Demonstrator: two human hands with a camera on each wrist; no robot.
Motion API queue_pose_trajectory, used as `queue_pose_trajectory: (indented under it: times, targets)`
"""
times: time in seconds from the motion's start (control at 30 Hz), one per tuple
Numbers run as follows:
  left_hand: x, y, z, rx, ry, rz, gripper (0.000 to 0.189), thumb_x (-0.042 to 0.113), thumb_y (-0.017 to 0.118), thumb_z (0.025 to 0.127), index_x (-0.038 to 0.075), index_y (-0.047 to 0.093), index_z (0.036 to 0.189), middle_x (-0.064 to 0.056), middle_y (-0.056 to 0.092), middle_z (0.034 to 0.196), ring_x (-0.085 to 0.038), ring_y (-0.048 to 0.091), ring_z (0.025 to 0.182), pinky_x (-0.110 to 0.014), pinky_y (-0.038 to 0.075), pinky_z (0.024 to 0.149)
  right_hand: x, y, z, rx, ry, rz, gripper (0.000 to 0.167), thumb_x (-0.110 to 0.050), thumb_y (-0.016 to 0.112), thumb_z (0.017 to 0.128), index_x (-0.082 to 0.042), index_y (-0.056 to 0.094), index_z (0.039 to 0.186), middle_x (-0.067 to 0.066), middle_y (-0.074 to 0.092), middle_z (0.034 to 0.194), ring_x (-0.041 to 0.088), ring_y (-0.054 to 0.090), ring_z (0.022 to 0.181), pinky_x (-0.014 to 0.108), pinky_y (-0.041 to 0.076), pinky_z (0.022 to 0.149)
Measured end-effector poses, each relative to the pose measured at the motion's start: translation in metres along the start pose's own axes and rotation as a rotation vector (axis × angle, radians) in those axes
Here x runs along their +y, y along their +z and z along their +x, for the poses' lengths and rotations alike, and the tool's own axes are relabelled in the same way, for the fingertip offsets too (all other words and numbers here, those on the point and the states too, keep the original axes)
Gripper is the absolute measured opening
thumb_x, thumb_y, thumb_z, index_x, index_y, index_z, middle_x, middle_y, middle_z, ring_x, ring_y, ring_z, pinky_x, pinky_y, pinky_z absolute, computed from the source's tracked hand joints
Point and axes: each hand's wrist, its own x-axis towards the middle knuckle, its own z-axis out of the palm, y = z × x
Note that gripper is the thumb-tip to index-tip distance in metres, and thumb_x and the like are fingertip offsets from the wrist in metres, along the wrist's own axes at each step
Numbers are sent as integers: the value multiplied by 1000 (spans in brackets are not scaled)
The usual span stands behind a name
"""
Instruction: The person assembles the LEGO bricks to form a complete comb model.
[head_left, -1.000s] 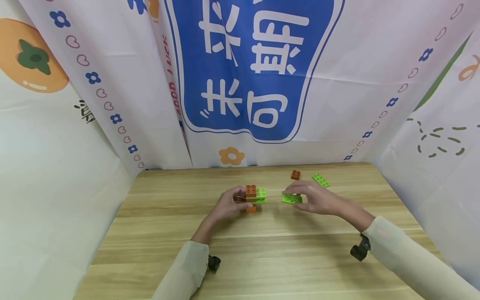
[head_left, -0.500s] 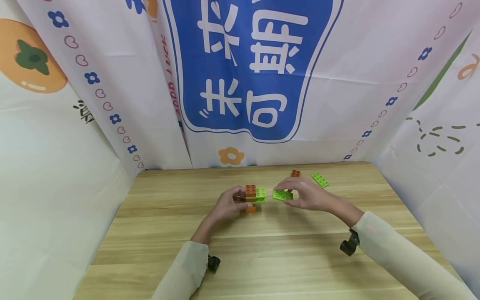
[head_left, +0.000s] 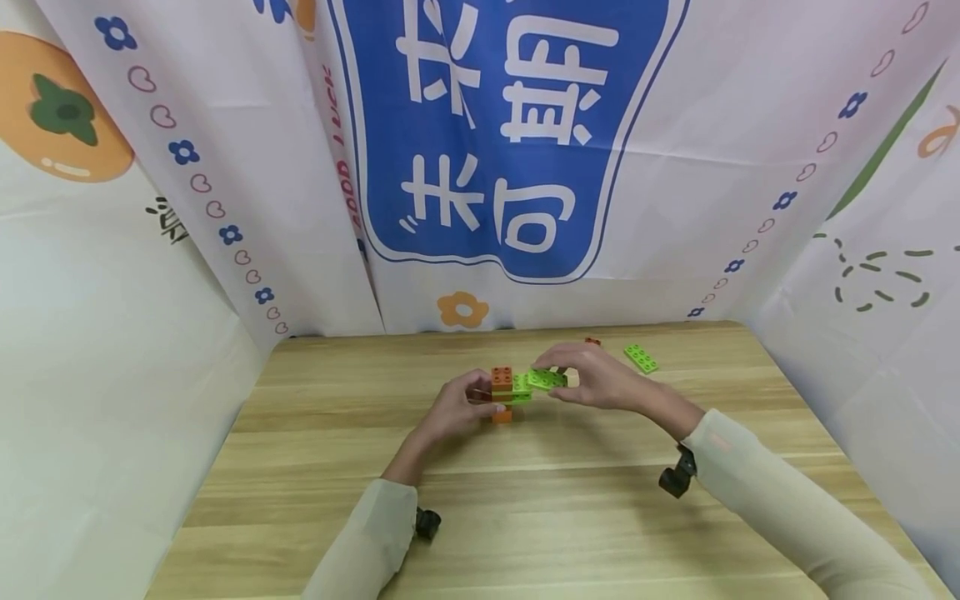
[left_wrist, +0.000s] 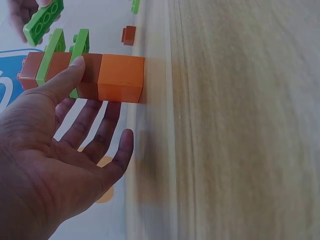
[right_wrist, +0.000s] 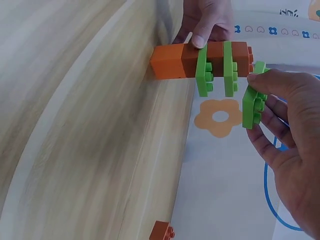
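An upright stack of toy building bricks stands on the table, orange at the bottom, with brown bricks and two green plates jutting out rightward above. My left hand holds it from the left, thumb on the near side, as the left wrist view shows. Between thumb and fingers, my right hand pinches a loose green studded plate. This plate is tilted and sits just right of the stack's top brown brick; whether they touch I cannot tell.
Another green plate lies at the back right of the wooden table. A small brown brick is partly hidden behind the right hand. A printed cloth hangs along the table's back edge.
Carrying the green plate, my right hand has moved left and upward, close to the top of the stack. The left hand and the stack have stayed in place.
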Motion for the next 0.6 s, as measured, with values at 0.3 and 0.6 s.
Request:
queue_pose_trajectory:
  times: [0.3,0.6]
  targets:
    - [1,0,0,-14,-3,-10,25,11,82,95,9,67,115,-12,73,121,-26,70,109,-43,59,97,-2,4,13,9,7,31,42,-4,89,84,-4,75,125,8,76,123,24,72,115,41,60,97]
    - [1,-1,0,-14,0,-5,25,13,82,95,10,68,116,-11,73,120,-26,70,109,-44,59,98,-5,8,24,-3,12,26,42,-7,88,86,-4,74,126,10,75,126,26,71,118,41,59,100]
